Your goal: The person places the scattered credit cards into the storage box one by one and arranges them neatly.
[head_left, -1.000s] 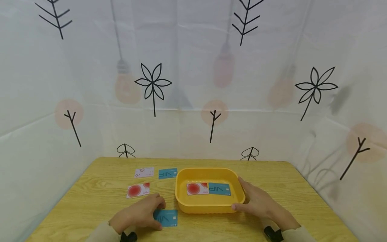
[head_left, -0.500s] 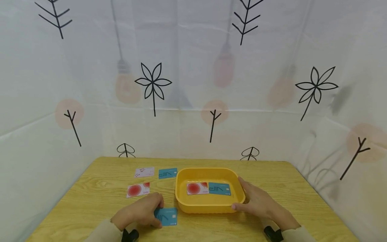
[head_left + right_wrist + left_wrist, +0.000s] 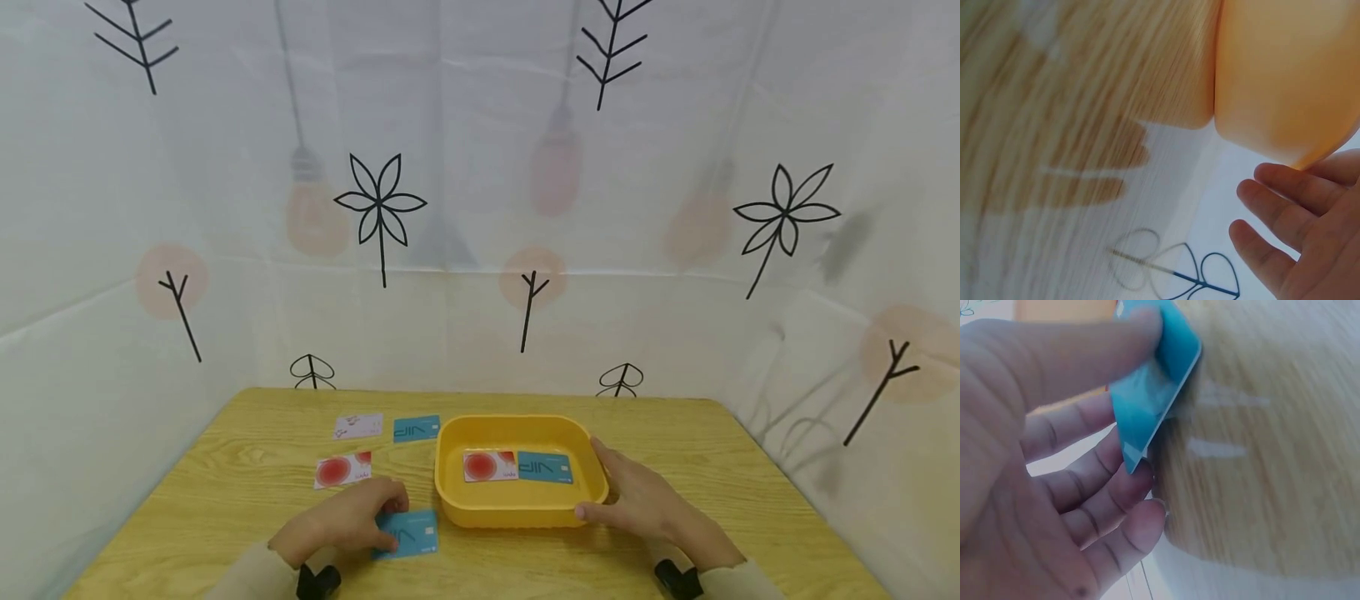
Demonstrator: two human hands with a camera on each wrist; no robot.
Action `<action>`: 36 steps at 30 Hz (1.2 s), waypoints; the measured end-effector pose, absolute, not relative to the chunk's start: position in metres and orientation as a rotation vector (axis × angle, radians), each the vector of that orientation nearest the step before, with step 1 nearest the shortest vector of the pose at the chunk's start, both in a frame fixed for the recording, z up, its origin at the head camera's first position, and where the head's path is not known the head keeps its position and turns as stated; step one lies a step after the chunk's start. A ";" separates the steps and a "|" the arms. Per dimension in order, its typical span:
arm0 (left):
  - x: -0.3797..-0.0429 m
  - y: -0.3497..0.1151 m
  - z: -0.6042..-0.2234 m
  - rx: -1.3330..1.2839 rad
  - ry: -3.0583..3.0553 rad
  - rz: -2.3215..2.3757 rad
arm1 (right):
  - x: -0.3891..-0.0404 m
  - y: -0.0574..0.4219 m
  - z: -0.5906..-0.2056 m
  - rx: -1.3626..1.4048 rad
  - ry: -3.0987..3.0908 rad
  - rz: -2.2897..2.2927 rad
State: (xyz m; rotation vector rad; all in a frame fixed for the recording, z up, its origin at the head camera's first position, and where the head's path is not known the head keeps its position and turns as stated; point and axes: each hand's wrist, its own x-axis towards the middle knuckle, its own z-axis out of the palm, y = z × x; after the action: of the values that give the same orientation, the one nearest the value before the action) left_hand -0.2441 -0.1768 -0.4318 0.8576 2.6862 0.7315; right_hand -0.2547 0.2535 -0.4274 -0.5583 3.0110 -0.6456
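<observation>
My left hand [image 3: 341, 521] pinches a blue VIP card [image 3: 411, 534] in front of the yellow plastic basin [image 3: 517, 518]. In the left wrist view the thumb lies on one face of this blue card [image 3: 1160, 381], which stands tilted off the wood, with fingertips behind it. My right hand [image 3: 641, 496] rests against the basin's right end, thumb near the front corner and fingers along the far side. The right wrist view shows several fairly straight fingers [image 3: 1285, 206] beside the basin wall [image 3: 1285, 75]. Inside the basin lie a red-and-white card [image 3: 490, 467] and another blue VIP card [image 3: 544, 467].
Left of the basin, a red-circle card [image 3: 342, 471], a pale patterned card [image 3: 358, 427] and a blue VIP card [image 3: 416, 429] lie flat on the wooden table [image 3: 225, 492]. A white printed curtain [image 3: 465, 333] hangs behind the table.
My left hand has raised the blue VIP card from the table, shifting it slightly up and left in the head view. My right hand and the basin have stayed put.
</observation>
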 end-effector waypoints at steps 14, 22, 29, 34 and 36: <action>-0.245 -0.183 -0.427 0.904 2.693 0.838 | -0.256 0.254 -0.427 -0.545 3.014 -0.645; -0.248 -0.186 -0.428 0.892 2.688 0.866 | -0.257 0.254 -0.426 -0.539 3.011 -0.656; -0.249 -0.188 -0.430 0.863 2.671 0.856 | -0.256 0.253 -0.427 -0.526 2.992 -0.664; -0.251 -0.189 -0.431 0.872 2.644 0.882 | -0.256 0.254 -0.428 -0.531 2.998 -0.663; -0.252 -0.190 -0.432 0.885 2.627 0.899 | -0.256 0.254 -0.428 -0.536 3.000 -0.661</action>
State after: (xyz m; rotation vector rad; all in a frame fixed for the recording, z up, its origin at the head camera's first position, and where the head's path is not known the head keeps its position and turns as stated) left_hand -0.2515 -0.1899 -0.4318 0.8848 2.6273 0.8986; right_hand -0.2558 0.2539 -0.4280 -0.5356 2.9998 -0.6606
